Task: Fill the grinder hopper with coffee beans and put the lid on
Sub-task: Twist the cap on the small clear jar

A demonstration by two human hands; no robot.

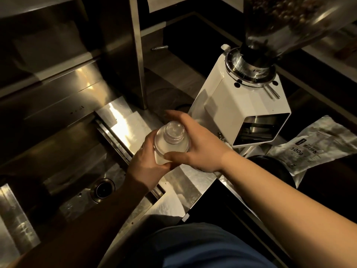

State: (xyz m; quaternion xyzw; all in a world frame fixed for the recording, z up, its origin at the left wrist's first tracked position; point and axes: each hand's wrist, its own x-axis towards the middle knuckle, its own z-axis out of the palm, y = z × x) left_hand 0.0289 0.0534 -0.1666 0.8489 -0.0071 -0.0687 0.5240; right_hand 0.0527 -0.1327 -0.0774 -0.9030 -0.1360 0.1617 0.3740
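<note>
A white coffee grinder (239, 105) stands at the right on the steel counter. Its clear hopper (286, 22) rises toward the top right with brown beans inside; the hopper's top is out of frame. In front of the grinder I hold a small clear bottle (170, 146) with a round clear cap. My left hand (148, 167) grips the bottle's body from below. My right hand (195, 144) wraps over it from the right, fingers curled around the shoulder near the cap. A silver 500g bean bag (313, 146) lies flat to the right of the grinder.
A steel sink (63, 151) with a round drain (103, 189) fills the left. A steel post (138, 55) rises behind the hands. A round black object (270, 167) sits beside the bag, partly hidden by my right forearm. Dark shelving runs along the back.
</note>
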